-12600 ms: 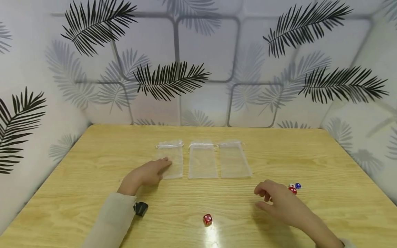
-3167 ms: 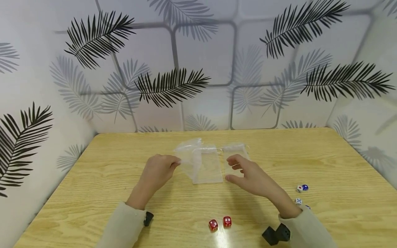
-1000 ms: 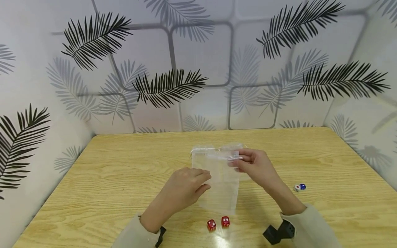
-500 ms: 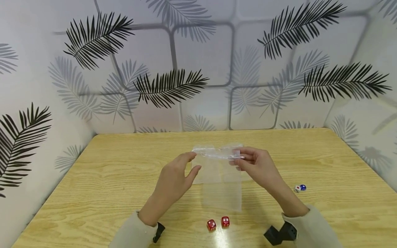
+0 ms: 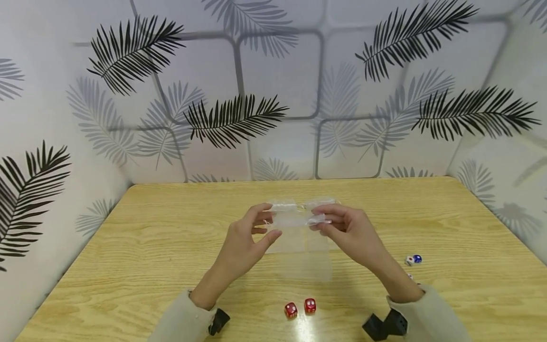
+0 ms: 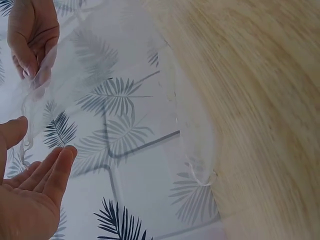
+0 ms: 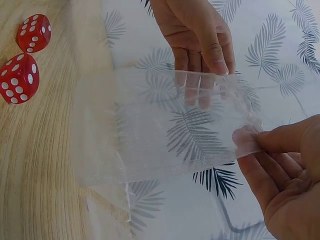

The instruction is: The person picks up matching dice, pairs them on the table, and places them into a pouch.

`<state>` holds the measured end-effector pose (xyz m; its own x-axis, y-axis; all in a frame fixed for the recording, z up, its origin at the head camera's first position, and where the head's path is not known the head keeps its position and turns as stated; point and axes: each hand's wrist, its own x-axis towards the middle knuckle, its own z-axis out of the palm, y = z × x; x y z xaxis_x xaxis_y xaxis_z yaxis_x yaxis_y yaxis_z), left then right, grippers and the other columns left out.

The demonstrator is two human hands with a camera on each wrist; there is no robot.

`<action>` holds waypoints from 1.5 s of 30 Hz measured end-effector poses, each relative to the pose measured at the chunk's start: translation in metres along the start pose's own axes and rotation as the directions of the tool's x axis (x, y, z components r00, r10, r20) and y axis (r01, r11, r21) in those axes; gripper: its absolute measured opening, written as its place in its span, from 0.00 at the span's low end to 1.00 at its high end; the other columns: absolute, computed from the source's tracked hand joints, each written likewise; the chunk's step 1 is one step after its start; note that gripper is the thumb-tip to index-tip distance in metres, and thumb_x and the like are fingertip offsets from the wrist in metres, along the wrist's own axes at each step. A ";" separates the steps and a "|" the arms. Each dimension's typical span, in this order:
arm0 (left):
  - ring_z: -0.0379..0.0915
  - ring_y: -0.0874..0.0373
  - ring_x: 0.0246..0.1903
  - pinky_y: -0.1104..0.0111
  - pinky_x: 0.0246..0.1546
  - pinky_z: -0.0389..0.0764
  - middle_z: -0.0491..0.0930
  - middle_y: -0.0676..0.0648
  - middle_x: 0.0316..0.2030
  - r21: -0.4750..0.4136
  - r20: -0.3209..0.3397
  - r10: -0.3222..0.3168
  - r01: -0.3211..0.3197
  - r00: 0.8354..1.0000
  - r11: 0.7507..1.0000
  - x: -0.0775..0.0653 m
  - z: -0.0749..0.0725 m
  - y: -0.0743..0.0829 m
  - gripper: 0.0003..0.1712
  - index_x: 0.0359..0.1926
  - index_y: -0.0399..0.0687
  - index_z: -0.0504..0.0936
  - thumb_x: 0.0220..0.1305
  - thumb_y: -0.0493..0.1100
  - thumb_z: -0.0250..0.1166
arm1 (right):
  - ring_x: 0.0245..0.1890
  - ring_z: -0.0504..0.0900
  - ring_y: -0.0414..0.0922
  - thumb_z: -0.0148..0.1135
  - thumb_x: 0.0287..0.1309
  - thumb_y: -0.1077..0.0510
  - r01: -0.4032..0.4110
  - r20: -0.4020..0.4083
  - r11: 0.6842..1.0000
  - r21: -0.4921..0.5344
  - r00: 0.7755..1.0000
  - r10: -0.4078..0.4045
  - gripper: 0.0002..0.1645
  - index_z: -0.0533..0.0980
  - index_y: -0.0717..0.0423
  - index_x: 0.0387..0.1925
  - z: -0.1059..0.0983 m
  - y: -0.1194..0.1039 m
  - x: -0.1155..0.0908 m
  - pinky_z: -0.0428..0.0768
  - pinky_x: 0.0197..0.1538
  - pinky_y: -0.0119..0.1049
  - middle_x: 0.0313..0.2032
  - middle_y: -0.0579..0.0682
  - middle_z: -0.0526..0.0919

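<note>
A sheer white drawstring bag (image 5: 305,267) hangs above the table, its gathered top level with both hands. My right hand (image 5: 353,233) pinches the right end of that top between thumb and fingers, plain in the right wrist view. At the other end, my left hand (image 5: 244,244) has thumb and fingers apart; the left wrist view shows the drawstring (image 6: 27,142) between them. Some left fingers show through the sheer cloth in the right wrist view. Two more such bags lie behind, a middle bag (image 5: 284,205) and a right bag (image 5: 325,202), both partly covered.
Two red dice, a left die (image 5: 291,310) and a right die (image 5: 310,305), lie near the front. A white die (image 5: 410,260) and a blue die (image 5: 417,259) sit at the right, with another partly hidden by the right arm. A patterned backdrop (image 5: 282,142) stands behind the table.
The leftmost bag has been lifted from its row and carried right into the right hand's pinch. A second red die now lies beside the first. Lately the left hand rose to the bag's top.
</note>
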<state>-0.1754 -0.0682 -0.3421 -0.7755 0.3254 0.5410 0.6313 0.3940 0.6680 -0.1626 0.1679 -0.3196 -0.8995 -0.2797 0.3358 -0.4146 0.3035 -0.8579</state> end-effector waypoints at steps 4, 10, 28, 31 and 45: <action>0.83 0.55 0.33 0.71 0.35 0.83 0.85 0.41 0.37 -0.063 0.012 0.022 -0.021 1.000 0.998 0.000 -0.001 0.003 0.25 0.57 0.37 0.73 0.57 0.35 0.67 | 0.38 0.86 0.36 0.57 0.58 0.73 0.088 0.024 0.996 0.000 0.996 -0.088 0.17 0.75 0.72 0.50 0.002 0.002 0.000 0.82 0.41 0.27 0.42 0.66 0.83; 0.81 0.60 0.23 0.74 0.28 0.82 0.86 0.44 0.27 -0.040 -0.020 0.102 -0.102 0.995 0.994 -0.001 -0.001 0.006 0.21 0.52 0.36 0.77 0.56 0.32 0.67 | 0.38 0.86 0.37 0.57 0.57 0.74 0.142 0.029 0.990 -0.014 0.990 -0.141 0.17 0.75 0.72 0.50 0.005 0.006 0.000 0.83 0.40 0.29 0.41 0.66 0.83; 0.79 0.63 0.20 0.78 0.21 0.76 0.84 0.48 0.25 0.332 -0.023 0.391 -0.362 0.920 0.871 -0.003 0.001 0.010 0.20 0.48 0.38 0.76 0.54 0.33 0.69 | 0.41 0.81 0.33 0.61 0.57 0.69 0.290 -0.012 0.950 -0.115 0.956 -0.294 0.10 0.79 0.60 0.42 0.006 0.007 -0.003 0.84 0.37 0.34 0.43 0.57 0.83; 0.78 0.63 0.19 0.79 0.20 0.75 0.84 0.48 0.24 0.351 -0.023 0.418 -0.384 0.908 0.854 -0.004 0.002 0.009 0.20 0.48 0.38 0.76 0.53 0.33 0.69 | 0.42 0.81 0.32 0.60 0.57 0.70 0.313 -0.007 0.943 -0.113 0.949 -0.316 0.08 0.80 0.60 0.39 0.005 0.008 -0.003 0.84 0.37 0.36 0.43 0.57 0.83; 0.80 0.61 0.21 0.76 0.23 0.79 0.84 0.49 0.25 0.506 0.094 0.572 -0.534 0.815 0.678 -0.006 0.003 0.009 0.17 0.50 0.39 0.74 0.61 0.38 0.65 | 0.36 0.82 0.37 0.54 0.64 0.68 0.272 -0.005 0.943 -0.190 0.961 -0.278 0.11 0.82 0.60 0.39 0.008 0.007 -0.005 0.82 0.36 0.31 0.40 0.54 0.85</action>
<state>-0.1647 -0.0638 -0.3406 -0.2709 0.5717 0.7745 0.8440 0.5280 -0.0946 -0.1602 0.1638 -0.3300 -0.7496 -0.3482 0.5629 -0.6618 0.3831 -0.6444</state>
